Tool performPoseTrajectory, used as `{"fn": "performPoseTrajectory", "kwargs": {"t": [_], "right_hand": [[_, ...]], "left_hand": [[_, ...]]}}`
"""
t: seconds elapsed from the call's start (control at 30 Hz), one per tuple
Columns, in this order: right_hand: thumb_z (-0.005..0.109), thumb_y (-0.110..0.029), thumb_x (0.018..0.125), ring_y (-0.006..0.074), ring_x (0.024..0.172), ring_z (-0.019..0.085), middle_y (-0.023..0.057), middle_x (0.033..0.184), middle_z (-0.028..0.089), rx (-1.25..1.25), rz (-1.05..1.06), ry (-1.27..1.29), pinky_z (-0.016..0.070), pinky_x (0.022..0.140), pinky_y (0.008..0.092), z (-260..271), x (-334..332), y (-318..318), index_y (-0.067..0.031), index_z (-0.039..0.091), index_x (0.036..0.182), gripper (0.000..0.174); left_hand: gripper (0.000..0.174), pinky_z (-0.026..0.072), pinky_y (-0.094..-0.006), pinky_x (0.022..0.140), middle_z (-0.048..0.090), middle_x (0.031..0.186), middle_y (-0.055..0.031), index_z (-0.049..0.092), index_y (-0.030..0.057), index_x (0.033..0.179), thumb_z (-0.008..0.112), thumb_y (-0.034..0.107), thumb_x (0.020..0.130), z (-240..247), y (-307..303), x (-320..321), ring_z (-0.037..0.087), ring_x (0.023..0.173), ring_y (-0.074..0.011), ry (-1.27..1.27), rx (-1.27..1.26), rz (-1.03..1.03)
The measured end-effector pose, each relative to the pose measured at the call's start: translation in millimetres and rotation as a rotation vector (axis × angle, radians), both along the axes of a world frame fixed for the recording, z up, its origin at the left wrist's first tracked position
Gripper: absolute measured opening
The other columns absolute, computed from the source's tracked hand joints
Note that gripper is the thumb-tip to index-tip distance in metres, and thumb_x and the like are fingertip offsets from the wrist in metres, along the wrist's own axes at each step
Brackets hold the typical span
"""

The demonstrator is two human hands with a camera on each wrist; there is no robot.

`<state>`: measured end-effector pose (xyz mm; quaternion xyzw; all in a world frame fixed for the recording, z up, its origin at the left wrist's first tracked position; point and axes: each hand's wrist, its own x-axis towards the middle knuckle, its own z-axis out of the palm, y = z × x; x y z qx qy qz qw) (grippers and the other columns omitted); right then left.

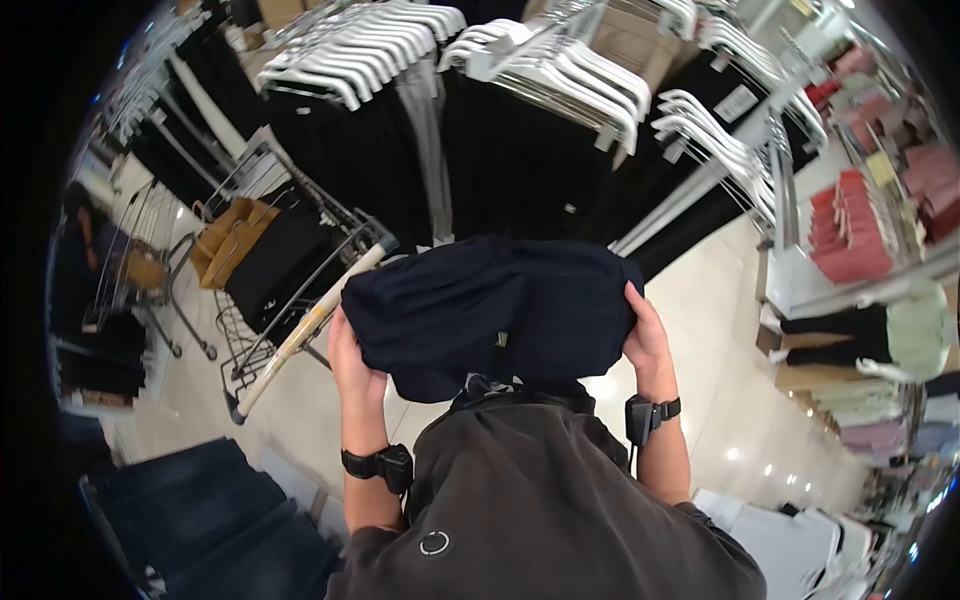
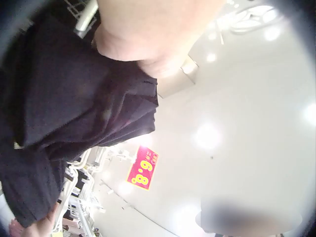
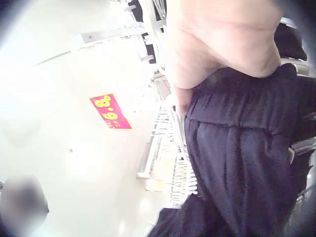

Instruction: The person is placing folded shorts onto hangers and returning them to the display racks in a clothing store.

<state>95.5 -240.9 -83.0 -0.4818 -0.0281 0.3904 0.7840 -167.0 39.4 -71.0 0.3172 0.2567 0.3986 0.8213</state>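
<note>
A folded pair of dark navy trousers [image 1: 480, 300] is held up in front of the person's body, stretched sideways between both hands. My left hand [image 1: 357, 362] grips the left end, its fingers mostly hidden by the cloth. At the opposite end my right hand [image 1: 648, 335] holds the trousers by the edge. In the right wrist view, the gathered elastic waistband [image 3: 237, 108] lies right under that hand. Loose folds of the dark cloth [image 2: 74, 89] hang below the left hand in the left wrist view. A small tag [image 1: 502, 340] shows at the lower middle.
Ahead are racks of black trousers [image 1: 530, 150] on white hangers [image 1: 370, 50]. To the left stands a shopping cart [image 1: 300, 335] carrying black clothes and a tan bag [image 1: 235, 240]. Dark jeans [image 1: 210, 520] lie at lower left. A dressed display form [image 1: 900, 330] is at right.
</note>
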Motion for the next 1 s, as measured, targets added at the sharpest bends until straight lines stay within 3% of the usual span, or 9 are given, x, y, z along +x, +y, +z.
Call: {"fn": "performPoseTrajectory", "kwargs": {"t": [0.17, 0.3, 0.4, 0.5, 0.6, 0.77, 0.8, 0.9, 1.0], "right_hand": [[0.05, -0.026, 0.1, 0.0266, 0.115, 0.06, 0.018, 0.126, 0.06, 0.046, -0.029, 0.035, 0.0472, 0.101, 0.0371, 44, -12, -12, 0.0056, 0.052, 0.129, 0.043], [0.052, -0.025, 0.098, 0.0271, 0.114, 0.061, 0.0179, 0.124, 0.061, 0.108, -0.043, 0.092, 0.0478, 0.1, 0.0375, 63, -21, -7, 0.0055, 0.052, 0.129, 0.043], [0.055, -0.025, 0.097, 0.0263, 0.11, 0.063, 0.0164, 0.121, 0.063, 0.138, -0.049, 0.16, 0.0493, 0.097, 0.0374, 69, -31, 5, 0.0046, 0.056, 0.125, 0.041], [0.056, -0.027, 0.096, 0.0236, 0.104, 0.065, 0.0133, 0.113, 0.067, 0.138, -0.009, 0.202, 0.0509, 0.093, 0.0359, 73, -46, 20, 0.0021, 0.059, 0.121, 0.039], [0.058, -0.029, 0.096, 0.0209, 0.095, 0.066, 0.0101, 0.106, 0.068, 0.112, 0.03, 0.203, 0.0521, 0.088, 0.0342, 69, -62, 36, 0.0002, 0.059, 0.12, 0.038], [0.068, -0.012, 0.087, 0.0132, 0.116, 0.051, 0.0063, 0.128, 0.053, -0.003, 0.265, -0.256, 0.0403, 0.098, 0.0267, 62, -66, 36, 0.0017, 0.039, 0.14, 0.062], [0.071, -0.009, 0.084, 0.0147, 0.117, 0.051, 0.0068, 0.13, 0.053, -0.003, 0.328, -0.284, 0.04, 0.1, 0.0284, 60, -68, 33, 0.001, 0.035, 0.144, 0.07], [0.07, -0.004, 0.081, 0.0136, 0.117, 0.052, 0.0081, 0.131, 0.053, -0.033, 0.381, -0.35, 0.0404, 0.101, 0.0285, 59, -77, 30, -0.0004, 0.035, 0.145, 0.073], [0.071, -0.006, 0.08, 0.0144, 0.115, 0.053, 0.0099, 0.128, 0.056, -0.1, 0.416, -0.501, 0.042, 0.099, 0.0297, 49, -78, 32, -0.0001, 0.036, 0.144, 0.073]], "left_hand": [[0.033, 0.0469, -0.0398, 0.099, 0.06, 0.125, -0.0118, 0.05, 0.0013, 0.128, 0.04, 0.018, 0.102, -63, -9, 15, 0.059, 0.114, -0.0254, -0.009, -0.282, -0.176], [0.053, 0.0379, -0.0364, 0.106, 0.05, 0.135, -0.013, 0.031, 0.0029, 0.145, 0.05, 0.024, 0.101, -35, -51, 47, 0.05, 0.124, -0.0209, 0.153, -0.134, -0.207], [0.079, 0.0306, -0.0373, 0.11, 0.032, 0.151, -0.0198, 0.011, 0.0058, 0.153, 0.062, 0.019, 0.094, -21, -79, 58, 0.033, 0.14, -0.0284, 0.269, 0.386, -0.406], [0.111, 0.0253, -0.0406, 0.114, 0.015, 0.158, -0.0207, 0.007, 0.0054, 0.153, 0.082, 0.023, 0.072, 12, -103, 65, 0.02, 0.145, -0.032, 0.101, 0.729, -0.74], [0.125, 0.0279, -0.0414, 0.113, 0.02, 0.155, -0.0203, 0.008, 0.005, 0.152, 0.09, 0.027, 0.061, 38, -134, 71, 0.026, 0.143, -0.0333, 0.35, 1.197, -0.635], [0.062, 0.0488, -0.0349, 0.091, 0.065, 0.108, -0.0175, 0.053, -0.0015, 0.126, 0.078, 0.001, 0.07, 3, -113, 76, 0.064, 0.104, -0.0288, 0.356, 0.909, -0.508], [0.037, 0.0509, -0.0322, 0.078, 0.068, 0.088, -0.0114, 0.062, -0.0027, 0.109, 0.077, 0.013, 0.079, -2, -110, 74, 0.066, 0.084, -0.0215, 0.369, 0.874, -0.436], [0.045, 0.0428, -0.0271, 0.06, 0.06, 0.067, -0.0008, 0.066, -0.0027, 0.084, 0.067, 0.042, 0.09, -4, -109, 58, 0.051, 0.067, -0.0068, 0.43, 0.673, -0.442], [0.041, 0.045, -0.0279, 0.063, 0.062, 0.073, -0.003, 0.066, -0.0021, 0.089, 0.067, 0.039, 0.091, -13, -105, 48, 0.053, 0.071, -0.0083, 0.44, 0.676, -0.409]]}}
